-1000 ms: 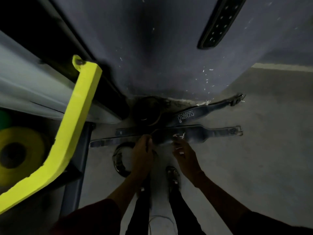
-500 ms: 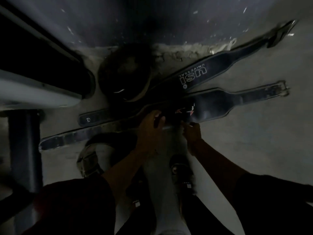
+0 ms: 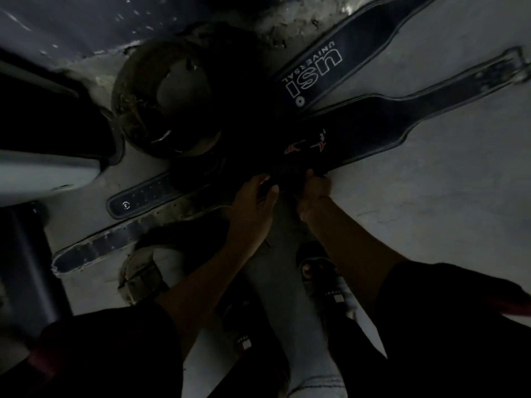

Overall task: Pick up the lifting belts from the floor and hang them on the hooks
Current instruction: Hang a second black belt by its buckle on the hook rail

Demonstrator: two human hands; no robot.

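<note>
The view is dim and looks straight down at a pale grey concrete floor (image 3: 431, 225) where several lifting belts lie spread out; the left hand (image 3: 253, 196) and the right hand (image 3: 314, 188) sit close together at the near edge of a wide black leather belt with a small red and white emblem (image 3: 359, 130), and their fingers curl onto that edge, though the shadow there is too deep to tell how firmly either hand is clamped; this belt lies flat on the floor, its narrow strap running up to the right toward a metal buckle (image 3: 520, 67); just beyond it, touching or nearly so, lies a second black belt printed with white "USI UNIVERSAL" lettering (image 3: 330, 61); a dark coiled belt (image 3: 169, 93) sits at the foot of the wall, left of these; two narrow punched strap ends (image 3: 143, 196) extend flat toward the left; a worn curled belt with a frayed pale edge (image 3: 140, 274) rests nearest the person's feet, beside the left forearm.
</note>
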